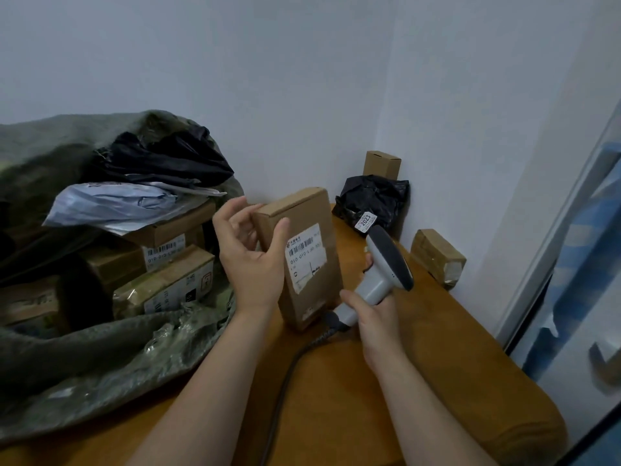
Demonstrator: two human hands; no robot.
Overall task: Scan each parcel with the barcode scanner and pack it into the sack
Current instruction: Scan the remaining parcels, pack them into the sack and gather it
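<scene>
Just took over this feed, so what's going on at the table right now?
A person is scanning parcels. The left hand holds a cardboard box upright on the wooden table, label facing the camera. The right hand grips the barcode scanner beside it. The open sack on the left already holds several parcels. A black bag parcel and two small boxes wait by the wall.

Both forearms bare, reaching forward from the lower edge of view. Left hand (250, 255): palm turned inward, fingers curled and spread, thumb pressed against the face of the upright box (302, 257); fingertips near its top corner. Right hand (373, 314): closed in a grip around the scanner (383, 267) handle, wrist straight, index finger hidden behind the handle.
</scene>
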